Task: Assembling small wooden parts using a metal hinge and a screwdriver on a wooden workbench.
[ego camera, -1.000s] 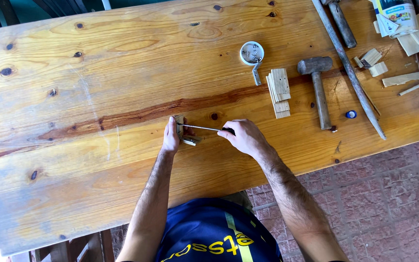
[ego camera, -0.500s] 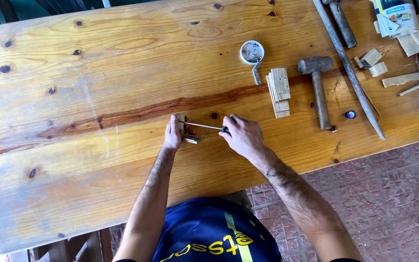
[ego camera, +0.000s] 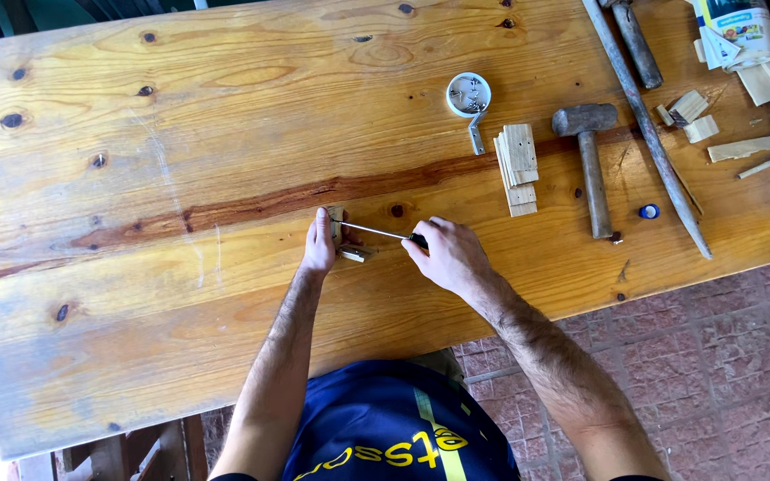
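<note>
Clenched around a screwdriver (ego camera: 383, 233), the right hand (ego camera: 447, 256) points its shaft left into a small wooden piece (ego camera: 342, 233), which the left hand (ego camera: 319, 246) grasps on the wooden table (ego camera: 180, 160) near its near edge. A hammer (ego camera: 590, 151) and stacked wood slats (ego camera: 517, 165) lie farther right.

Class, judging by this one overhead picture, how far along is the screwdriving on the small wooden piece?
Done: thin slats lie cut and stacked. In hand: the left hand steadies the small wooden piece while the right hand holds the screwdriver against it. Left: screws remain in the white tub; seating depth cannot be told.
</note>
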